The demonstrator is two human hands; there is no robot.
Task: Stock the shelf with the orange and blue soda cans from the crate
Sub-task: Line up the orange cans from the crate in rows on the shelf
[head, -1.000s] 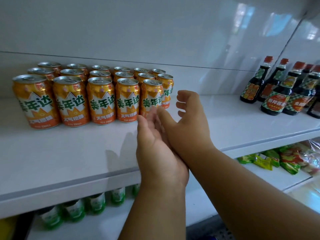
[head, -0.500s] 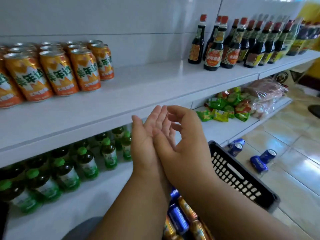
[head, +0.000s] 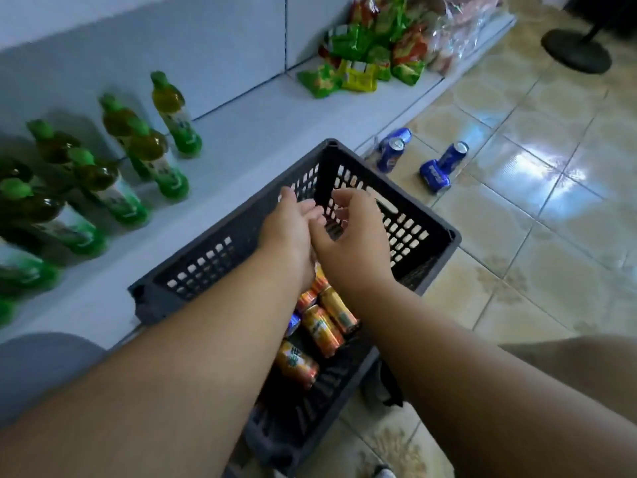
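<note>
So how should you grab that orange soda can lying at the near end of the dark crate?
Probably from above, fingers wrapped round the middle of the orange soda can. It lies on its side in the dark plastic crate, round wall facing up, ends harder to reach.

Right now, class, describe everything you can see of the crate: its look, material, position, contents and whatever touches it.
The crate is dark grey, seemingly plastic, rectangular, its walls pierced with rows of small slots and one longer handle slot. It sits upright on the tiled floor, against the low shelf's edge. Inside lie several orange cans on their sides and at least one partly hidden blue can. Both forearms reach over it; the left hand and right hand hover above, holding nothing.
</note>
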